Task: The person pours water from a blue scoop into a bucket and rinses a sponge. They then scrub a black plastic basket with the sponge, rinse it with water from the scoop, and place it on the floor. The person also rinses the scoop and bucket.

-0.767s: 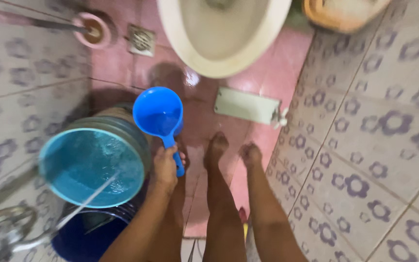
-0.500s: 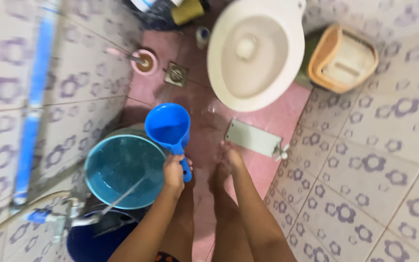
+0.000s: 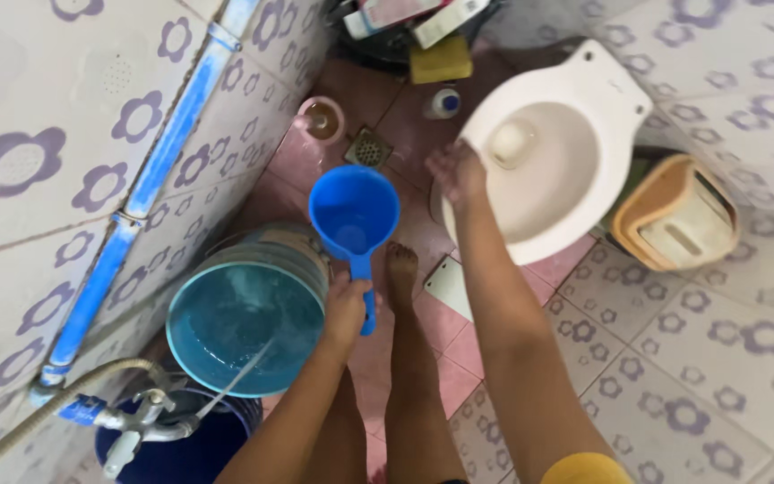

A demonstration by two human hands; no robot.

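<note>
Left hand [image 3: 348,309] closed around the handle of a round blue plastic water dipper [image 3: 354,215], held level above the pink floor tiles [image 3: 423,323], just beside the rim of a large water-filled teal plastic bucket [image 3: 245,318]; a little water shows in the scoop. Right hand [image 3: 457,172] open, holding nothing, fingers at the near rim of the white ceramic toilet bowl [image 3: 553,148]. Step in hand looks like carrying scooped water toward the bowl. Next move, by judgement, calls for a steady forward swing and a tilt over the rim, with the right hand clear.
</note>
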